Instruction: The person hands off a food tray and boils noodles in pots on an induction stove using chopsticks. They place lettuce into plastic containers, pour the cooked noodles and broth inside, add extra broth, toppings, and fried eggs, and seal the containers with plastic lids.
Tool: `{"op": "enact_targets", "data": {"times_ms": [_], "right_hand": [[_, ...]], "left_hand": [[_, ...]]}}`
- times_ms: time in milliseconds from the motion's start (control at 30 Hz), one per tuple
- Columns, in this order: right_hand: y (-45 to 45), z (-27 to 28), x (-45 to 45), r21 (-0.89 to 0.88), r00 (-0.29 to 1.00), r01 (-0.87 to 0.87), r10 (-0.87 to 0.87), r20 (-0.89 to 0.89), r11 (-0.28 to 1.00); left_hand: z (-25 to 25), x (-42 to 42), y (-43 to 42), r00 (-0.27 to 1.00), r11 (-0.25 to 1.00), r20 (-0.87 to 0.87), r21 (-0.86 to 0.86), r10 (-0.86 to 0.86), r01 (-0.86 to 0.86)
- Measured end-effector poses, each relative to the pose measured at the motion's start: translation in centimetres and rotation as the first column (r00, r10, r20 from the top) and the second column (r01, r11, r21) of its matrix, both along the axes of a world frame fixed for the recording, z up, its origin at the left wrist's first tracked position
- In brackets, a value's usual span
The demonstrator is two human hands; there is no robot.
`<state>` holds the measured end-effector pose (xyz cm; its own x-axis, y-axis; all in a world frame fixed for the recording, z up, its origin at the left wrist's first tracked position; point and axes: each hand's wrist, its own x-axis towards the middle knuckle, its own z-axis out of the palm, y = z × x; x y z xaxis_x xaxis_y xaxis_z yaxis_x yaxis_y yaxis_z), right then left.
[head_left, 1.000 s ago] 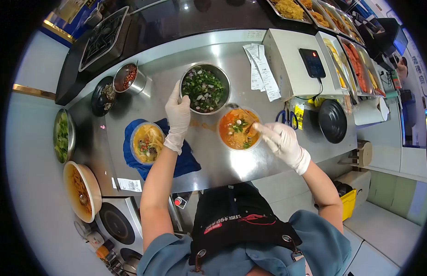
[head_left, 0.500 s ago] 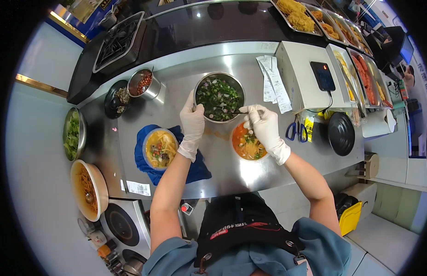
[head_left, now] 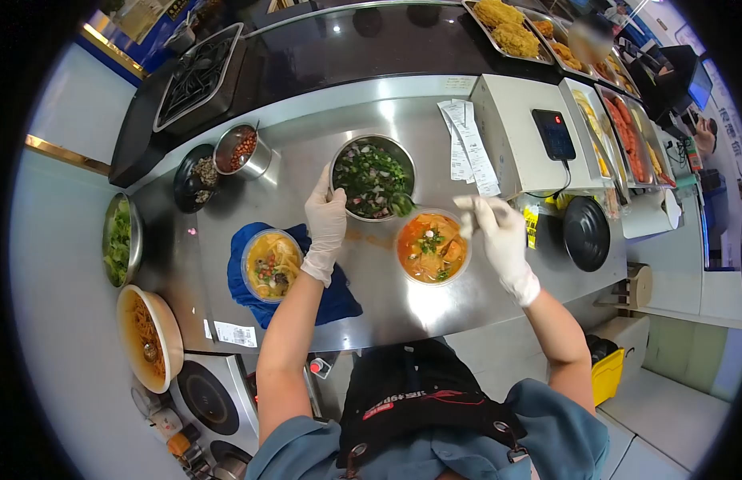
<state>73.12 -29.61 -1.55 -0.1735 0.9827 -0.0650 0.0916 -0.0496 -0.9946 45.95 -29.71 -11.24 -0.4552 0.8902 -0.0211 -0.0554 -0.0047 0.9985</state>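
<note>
My left hand [head_left: 327,220], in a white glove, grips the left rim of a metal bowl [head_left: 412,162] filled with chopped green herbs and pale purple onion bits. My gloved right hand [head_left: 495,228] is closed around a spoon whose head [head_left: 403,205] carries chopped greens at the bowl's lower right edge. Its handle is hard to make out. Just below sits a round clear tub of red soup [head_left: 432,246], with noodles and some greens on top. Left of my left wrist, another tub of yellowish noodle soup [head_left: 272,266] rests on a blue cloth [head_left: 333,308].
Receipts [head_left: 471,148] lie by a white box [head_left: 515,128] at the back right. A black plate [head_left: 586,234] is farther right. A metal cup of peanuts [head_left: 243,152] and a dark dish [head_left: 197,178] stand back left. Fried food trays [head_left: 511,30] line the far right.
My right hand has moved right and lifted from over the red soup, uncovering it. The spoon head now shows greens at the bowl's edge. My left hand keeps its hold on the bowl.
</note>
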Motion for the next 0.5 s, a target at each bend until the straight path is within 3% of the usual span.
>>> {"op": "enact_targets", "data": {"times_ms": [33,67,100,133,200,233,300,333,367,433,467,500], "right_hand": [[-1.1,0.0,1.4,-0.002,1.0,0.003,-0.003,0.008,1.0],[-2.2,0.0,2.8,0.325,0.957,-0.203,0.116,0.267,0.924],[-2.6,0.1,3.7,0.543,0.837,-0.454,0.131,0.531,0.706],[-2.7,0.3,4.1,0.537,0.833,-0.461,0.136,0.536,0.706],[-2.7,0.7,4.3,0.43,0.607,-0.725,0.205,0.767,0.538],[-2.1,0.7,3.3,0.433,0.606,-0.73,0.209,0.767,0.529],[1.1,0.7,-1.1,0.585,0.882,-0.337,0.029,0.471,0.738],[3.0,0.2,-3.5,0.562,0.933,-0.247,0.038,0.357,0.789],[4.9,-1.3,-6.3,0.353,0.987,-0.142,0.107,0.116,0.925],[8.6,-3.0,-11.4,0.106,0.993,-0.113,0.116,-0.026,0.988],[10.1,-3.6,-13.4,0.129,0.988,-0.146,0.152,-0.033,0.981],[11.8,-4.0,-15.3,-0.016,0.992,-0.124,0.124,-0.019,0.992]], "left_hand": [[-0.2,-0.1,0.0,1.0,1.0,0.008,-0.002,-0.003,0.003],[-0.5,-0.2,0.1,1.0,0.999,0.014,0.048,-0.009,0.009],[-0.7,-0.3,0.1,1.0,0.995,0.021,0.1,-0.013,0.011],[-0.6,-0.4,0.1,1.0,0.997,-0.013,0.075,-0.02,0.021],[-0.6,-0.4,0.3,1.0,0.997,0.031,0.076,-0.006,0.003],[-0.5,-0.5,0.4,0.998,0.996,0.068,0.084,0.01,-0.015],[0.3,-0.8,0.8,0.998,0.997,0.046,0.056,0.041,-0.044],[-0.2,-1.3,1.5,0.988,0.992,0.128,0.085,0.085,-0.097],[0.5,-2.0,1.8,0.968,0.986,0.194,-0.081,0.158,-0.145],[0.1,-4.0,3.3,0.952,0.972,0.216,-0.133,0.217,-0.192],[-0.6,-5.0,4.1,0.946,0.968,0.211,-0.109,0.246,-0.227],[-1.2,-6.1,5.0,0.929,0.958,0.243,-0.135,0.279,-0.253]]}}
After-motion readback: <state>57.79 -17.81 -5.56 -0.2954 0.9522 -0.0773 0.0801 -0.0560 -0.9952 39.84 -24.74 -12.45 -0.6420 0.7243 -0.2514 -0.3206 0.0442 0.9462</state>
